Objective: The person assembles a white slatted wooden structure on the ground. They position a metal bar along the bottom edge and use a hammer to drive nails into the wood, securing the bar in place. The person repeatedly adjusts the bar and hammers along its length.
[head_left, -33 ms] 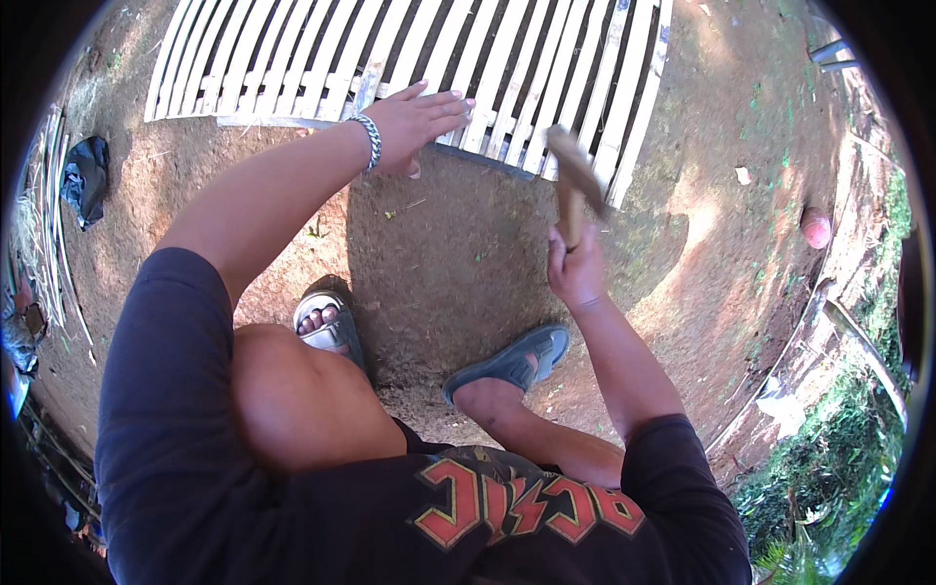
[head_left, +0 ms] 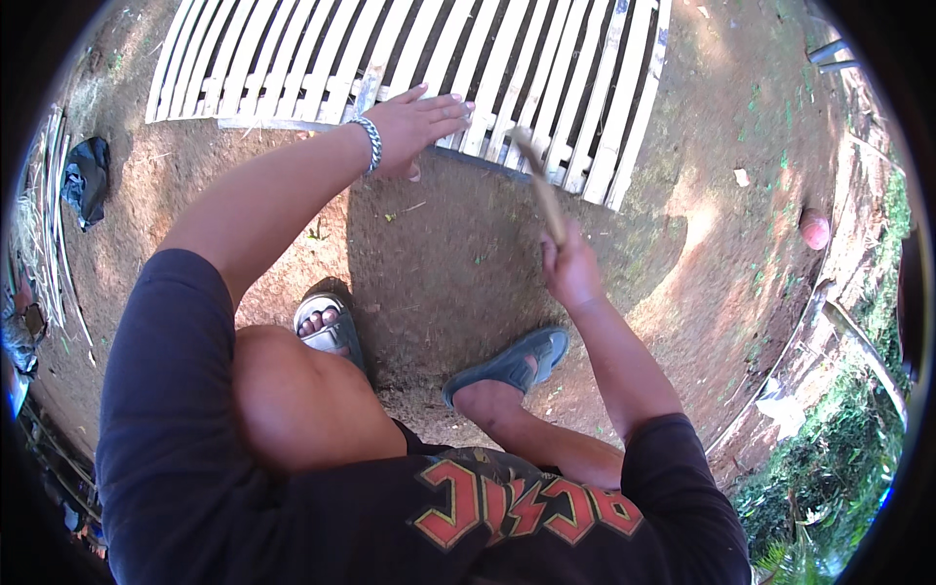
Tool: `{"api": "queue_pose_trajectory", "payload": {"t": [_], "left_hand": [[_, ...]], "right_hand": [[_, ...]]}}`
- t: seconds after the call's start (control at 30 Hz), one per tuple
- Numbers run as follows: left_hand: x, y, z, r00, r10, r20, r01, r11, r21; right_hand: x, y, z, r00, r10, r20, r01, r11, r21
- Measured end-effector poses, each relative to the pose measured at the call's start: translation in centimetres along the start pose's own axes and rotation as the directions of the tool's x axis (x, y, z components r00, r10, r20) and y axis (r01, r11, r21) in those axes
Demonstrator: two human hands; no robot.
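Nothing has visibly moved since the earlier frame, taken at the same instant: the left hand (head_left: 414, 127) is still flat and spread on the near edge of the white slatted panel (head_left: 409, 58) lying on the dirt ground (head_left: 468, 253), and the right hand (head_left: 570, 268) is still shut around the handle of a wooden-handled tool (head_left: 538, 180), likely a hammer, whose blurred head hangs over the panel's near edge, just beside the left fingertips (head_left: 458, 102). That closeness is the likely hazard: a strike that drifts left could catch the fingers, and a glancing blow could split a thin slat. Counted: one panel, one tool, two hands, two sandalled feet (head_left: 327, 327), one bracelet (head_left: 369, 144) on the left wrist, one dark cloth (head_left: 86, 175) at the left edge and one reddish ball (head_left: 814, 229) at the right
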State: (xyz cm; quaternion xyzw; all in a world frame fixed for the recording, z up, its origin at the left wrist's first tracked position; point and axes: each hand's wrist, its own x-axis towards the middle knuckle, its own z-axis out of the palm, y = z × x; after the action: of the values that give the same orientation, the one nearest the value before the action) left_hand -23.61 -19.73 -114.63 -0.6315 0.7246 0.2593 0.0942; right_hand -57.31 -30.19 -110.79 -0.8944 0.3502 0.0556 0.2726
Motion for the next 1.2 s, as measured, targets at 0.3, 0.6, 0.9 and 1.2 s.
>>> {"api": "queue_pose_trajectory", "payload": {"t": [0.3,0.6,0.9,1.2], "left_hand": [[-0.7,-0.1,-0.1,0.999,0.011,-0.032,-0.01,1.0,0.016],[-0.3,-0.6,0.2,0.997,0.034,-0.063,-0.03,0.997,0.068],[-0.1,-1.1,0.8,0.996,0.048,-0.078,-0.045,0.998,0.034],[-0.2,-1.2,0.6,0.996,0.036,-0.083,-0.033,0.999,0.04]], "right_hand": [[0.4,-2.4,-1.9,0.988,0.133,0.078,-0.138,0.989,0.052],[-0.3,-5.2,-0.6,0.996,0.08,0.043,-0.083,0.993,0.081],[1.2,-5.6,-2.0,0.969,-0.246,0.003,0.246,0.967,-0.072],[3.5,-4.3,-4.6,0.952,0.047,0.303,0.061,0.939,-0.338]]}}
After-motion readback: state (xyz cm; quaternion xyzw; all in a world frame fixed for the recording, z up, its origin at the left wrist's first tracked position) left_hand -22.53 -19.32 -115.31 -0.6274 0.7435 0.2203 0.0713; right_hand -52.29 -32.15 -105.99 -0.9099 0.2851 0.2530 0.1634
